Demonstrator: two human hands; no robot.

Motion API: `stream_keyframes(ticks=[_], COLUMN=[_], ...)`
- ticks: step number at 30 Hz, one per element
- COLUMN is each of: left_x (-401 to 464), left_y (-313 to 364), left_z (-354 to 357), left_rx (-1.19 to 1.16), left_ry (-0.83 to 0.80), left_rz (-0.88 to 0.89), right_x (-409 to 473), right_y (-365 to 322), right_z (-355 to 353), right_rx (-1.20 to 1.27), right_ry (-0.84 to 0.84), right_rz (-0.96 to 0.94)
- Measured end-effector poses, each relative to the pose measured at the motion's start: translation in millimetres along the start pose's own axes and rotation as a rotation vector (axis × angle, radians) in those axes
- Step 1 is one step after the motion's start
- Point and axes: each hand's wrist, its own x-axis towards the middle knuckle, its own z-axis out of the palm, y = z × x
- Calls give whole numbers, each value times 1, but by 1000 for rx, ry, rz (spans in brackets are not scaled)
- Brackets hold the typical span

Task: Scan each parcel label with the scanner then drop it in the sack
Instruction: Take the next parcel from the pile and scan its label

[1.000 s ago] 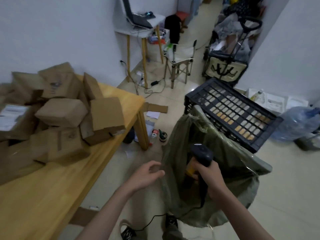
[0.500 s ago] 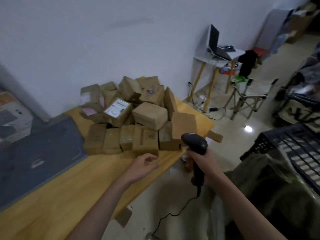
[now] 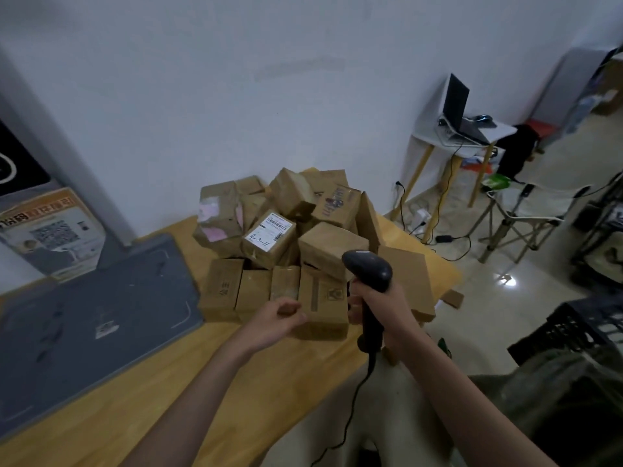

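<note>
I see my right hand [image 3: 381, 305] gripping the handle of the black scanner [image 3: 369, 274], its head raised in front of the parcels [image 3: 286, 244]. My left hand [image 3: 276, 318] holds nothing; its fingers are loosely curled, just before the nearest box [image 3: 323, 301] in the front row. The parcels lie in a heap on the wooden tabletop [image 3: 236, 382], against the wall. One parcel in the middle shows a white label [image 3: 269, 230] with handwriting, facing up. The green sack [image 3: 556, 392] is at the lower right, beside a black crate [image 3: 580, 328]. A grey mat [image 3: 101, 315] lies on the tabletop to the left.
</note>
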Motion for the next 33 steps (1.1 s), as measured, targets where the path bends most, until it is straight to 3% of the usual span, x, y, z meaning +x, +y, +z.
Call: stream_keyframes(ticks=[10, 22, 33], left_x=[114, 252, 290], left_y=[38, 59, 45], left_z=[-20, -39, -30], left_rx=[96, 215, 276], left_ry=[16, 63, -10], left_rz=[1, -67, -179], right_x=[89, 185, 193], right_y=[-32, -31, -26], right_z=[-14, -10, -13], right_rx=[219, 169, 163], right_ry=[92, 219, 200], right_rz=[141, 310, 324])
